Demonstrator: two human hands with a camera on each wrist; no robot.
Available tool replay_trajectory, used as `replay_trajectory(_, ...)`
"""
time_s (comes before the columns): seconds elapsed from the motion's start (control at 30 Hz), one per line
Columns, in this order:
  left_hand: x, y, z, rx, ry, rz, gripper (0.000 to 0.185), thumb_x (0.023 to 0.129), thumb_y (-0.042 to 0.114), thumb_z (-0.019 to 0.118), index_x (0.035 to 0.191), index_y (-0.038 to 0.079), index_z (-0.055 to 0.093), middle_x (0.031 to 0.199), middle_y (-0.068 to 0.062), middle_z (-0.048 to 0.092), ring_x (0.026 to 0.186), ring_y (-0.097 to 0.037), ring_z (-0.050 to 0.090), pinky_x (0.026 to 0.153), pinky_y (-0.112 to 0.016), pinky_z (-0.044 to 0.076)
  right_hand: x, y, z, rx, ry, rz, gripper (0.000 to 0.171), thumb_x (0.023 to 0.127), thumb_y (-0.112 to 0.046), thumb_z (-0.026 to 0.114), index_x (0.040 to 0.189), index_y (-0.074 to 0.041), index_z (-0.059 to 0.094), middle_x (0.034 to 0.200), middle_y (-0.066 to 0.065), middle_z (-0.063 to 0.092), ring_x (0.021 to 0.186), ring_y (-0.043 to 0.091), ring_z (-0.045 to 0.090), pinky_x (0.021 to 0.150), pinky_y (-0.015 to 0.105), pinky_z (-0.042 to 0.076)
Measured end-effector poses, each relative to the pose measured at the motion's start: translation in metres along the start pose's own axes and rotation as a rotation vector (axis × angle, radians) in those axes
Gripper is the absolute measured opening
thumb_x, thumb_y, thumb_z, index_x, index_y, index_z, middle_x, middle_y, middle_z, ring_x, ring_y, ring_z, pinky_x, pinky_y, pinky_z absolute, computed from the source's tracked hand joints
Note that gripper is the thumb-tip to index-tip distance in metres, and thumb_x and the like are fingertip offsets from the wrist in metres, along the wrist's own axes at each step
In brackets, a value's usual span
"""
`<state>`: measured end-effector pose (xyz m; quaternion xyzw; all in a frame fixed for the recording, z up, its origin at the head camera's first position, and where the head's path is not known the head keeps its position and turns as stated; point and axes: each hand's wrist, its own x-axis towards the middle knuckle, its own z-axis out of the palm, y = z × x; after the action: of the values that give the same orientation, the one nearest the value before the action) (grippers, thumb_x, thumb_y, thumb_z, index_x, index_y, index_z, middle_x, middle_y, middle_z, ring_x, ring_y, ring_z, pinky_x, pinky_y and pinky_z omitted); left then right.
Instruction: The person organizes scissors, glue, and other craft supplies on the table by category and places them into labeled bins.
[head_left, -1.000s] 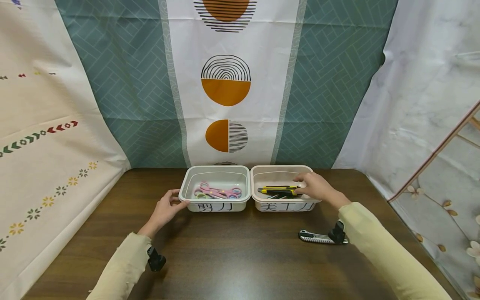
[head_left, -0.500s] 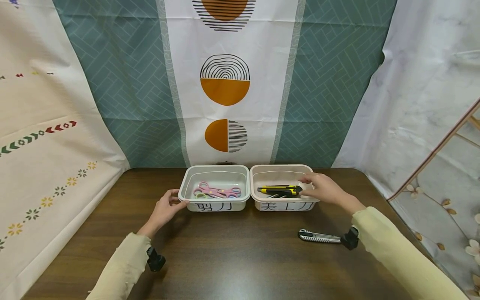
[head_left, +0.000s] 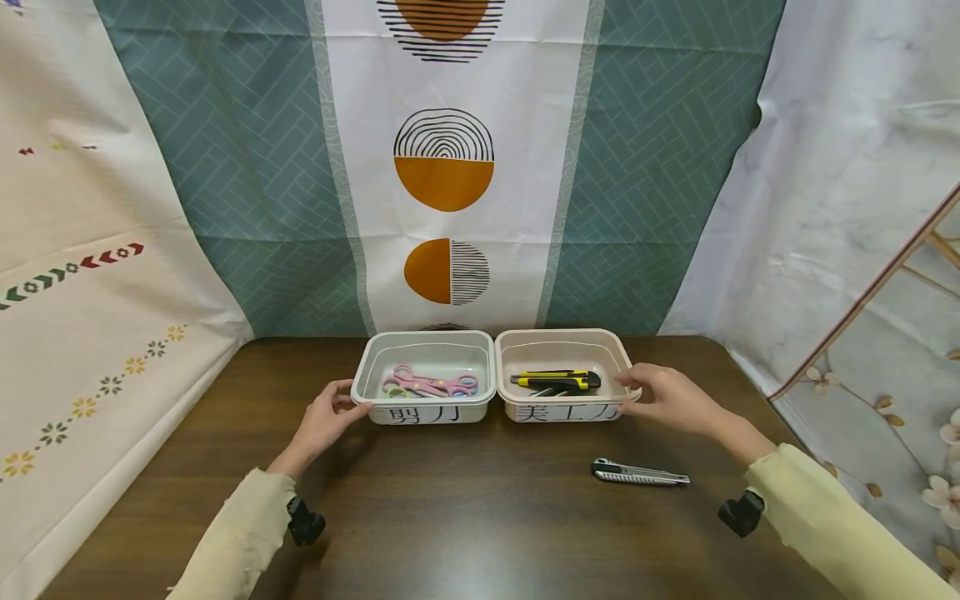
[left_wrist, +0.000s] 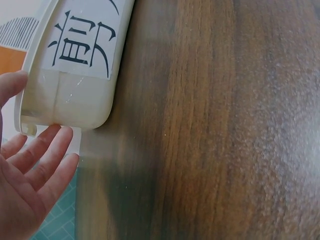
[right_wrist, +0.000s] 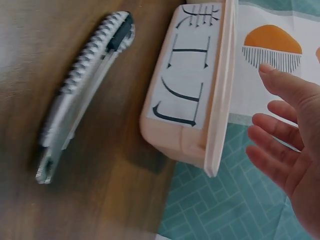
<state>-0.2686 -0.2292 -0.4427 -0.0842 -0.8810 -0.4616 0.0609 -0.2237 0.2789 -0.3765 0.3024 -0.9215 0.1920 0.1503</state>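
In the head view my left hand (head_left: 327,422) is at the left end of a whitish plastic box (head_left: 424,337). Its thumb touches the rim and its loosely extended fingers meet the end wall, as the left wrist view shows. Pink-handled scissors (head_left: 431,383) and other scissors lie inside. My right hand (head_left: 670,402) is beside the right end of a pale pink box (head_left: 558,337), fingers apart and holding nothing. Yellow-and-black utility knives (head_left: 558,381) lie in that box. A silver utility knife (right_wrist: 86,90) rests on the table in front of it.
Both boxes stand side by side near the back edge of the brown wooden table (head_left: 465,508), with printed labels facing front. A patterned cloth (head_left: 615,167) hangs behind. Other cloths hang at the left and right sides.
My right hand has drawn back rightward out of the pink box, leaving the yellow-and-black utility knives inside. The silver knife is now fully uncovered by the wrist camera. My left hand stays at its box.
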Motion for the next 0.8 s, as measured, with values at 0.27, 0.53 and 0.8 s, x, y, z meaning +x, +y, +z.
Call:
replay_trajectory(0.27, 0.000, 0.000, 0.000, 0.001, 0.002, 0.001, 0.061, 0.083, 0.029, 0.066, 0.127, -0.004, 0.039, 0.110, -0.026, 0.058, 0.092, -0.030, 0.060, 0.075, -0.036, 0.049, -0.026, -0.006, 0.003, 0.007, -0.031, 0.053, 0.043, 0.071, -0.025, 0.077, 0.105, -0.006, 0.062, 0.094, -0.001, 0.063, 0.086, 0.015, 0.059, 0.072, 0.035, 0.049)
replay_trajectory(0.53, 0.000, -0.001, 0.000, 0.009, 0.007, -0.008, 0.059, 0.083, 0.028, 0.066, 0.127, -0.002, 0.040, 0.110, -0.025, 0.059, 0.093, -0.029, 0.060, 0.075, -0.036, 0.049, -0.051, -0.006, 0.010, -0.002, -0.093, 0.040, 0.035, 0.074, -0.032, 0.074, 0.098, -0.009, 0.064, 0.094, -0.001, 0.064, 0.085, 0.020, 0.060, 0.071, 0.033, 0.049)
replay_trajectory(0.8, -0.001, 0.000, 0.000, 0.006, 0.002, -0.007, 0.060, 0.083, 0.029, 0.066, 0.127, -0.003, 0.039, 0.110, -0.025, 0.058, 0.093, -0.030, 0.060, 0.076, -0.038, 0.049, -0.068, 0.001, 0.016, -0.003, -0.136, 0.063, 0.038, 0.071, -0.032, 0.076, 0.096, -0.005, 0.064, 0.092, 0.002, 0.065, 0.082, 0.016, 0.059, 0.070, 0.032, 0.048)
